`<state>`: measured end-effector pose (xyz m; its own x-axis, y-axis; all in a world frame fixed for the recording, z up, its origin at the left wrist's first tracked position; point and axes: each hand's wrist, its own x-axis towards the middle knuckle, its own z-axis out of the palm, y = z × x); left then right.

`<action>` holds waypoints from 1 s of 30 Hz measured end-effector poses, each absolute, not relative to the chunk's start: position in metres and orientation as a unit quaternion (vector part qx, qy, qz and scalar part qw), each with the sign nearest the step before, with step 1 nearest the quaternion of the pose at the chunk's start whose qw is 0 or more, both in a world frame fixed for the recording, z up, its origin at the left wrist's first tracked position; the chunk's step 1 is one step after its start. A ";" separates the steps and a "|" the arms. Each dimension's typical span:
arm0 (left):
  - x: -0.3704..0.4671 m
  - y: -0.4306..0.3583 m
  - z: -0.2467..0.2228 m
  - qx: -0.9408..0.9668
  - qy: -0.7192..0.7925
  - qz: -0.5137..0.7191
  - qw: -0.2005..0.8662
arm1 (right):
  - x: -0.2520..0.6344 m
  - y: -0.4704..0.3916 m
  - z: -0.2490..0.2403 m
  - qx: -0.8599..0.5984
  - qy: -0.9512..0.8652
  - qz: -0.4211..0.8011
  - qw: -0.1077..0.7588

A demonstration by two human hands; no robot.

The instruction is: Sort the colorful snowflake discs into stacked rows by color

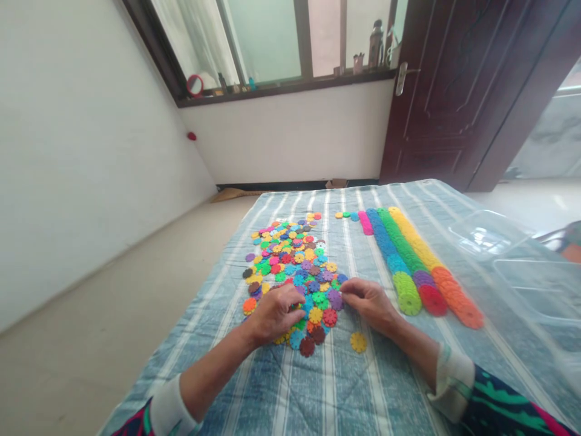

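Note:
A loose pile of plastic notched discs (275, 260) in many colours spreads over the striped bedcover (290, 393). My left hand (278, 312) rests over the near left part of the pile, its thumb and forefinger apart and the other fingers curled out of sight. At the pile's right edge, my right hand (370, 303) has thumb and fingertips drawn together beside a purple disc (334, 299); what they pinch, if anything, is hidden. One yellow disc (358, 343) lies apart, below the right hand.
Overlapping discs sorted by colour form long rows to the right, among them a green row (403, 239) and an orange row (456, 297). Clear plastic containers (488, 233) stand at the bed's right side. Beyond are a windowsill (290, 86) and a dark red door (463, 91).

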<state>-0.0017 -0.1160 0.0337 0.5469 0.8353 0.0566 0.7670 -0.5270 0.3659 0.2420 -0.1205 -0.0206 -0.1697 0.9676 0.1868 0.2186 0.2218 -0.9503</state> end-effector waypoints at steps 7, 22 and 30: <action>0.009 -0.114 0.033 0.867 0.473 0.078 0.135 | 0.242 -0.120 -0.021 -0.460 -0.640 0.418 0.452; 0.013 -0.101 0.035 0.792 0.538 0.139 0.252 | 0.242 -0.120 -0.020 -0.457 -0.635 0.429 0.452; 0.017 -0.099 0.034 0.814 0.538 0.092 0.199 | 0.243 -0.120 -0.021 -0.455 -0.646 0.422 0.444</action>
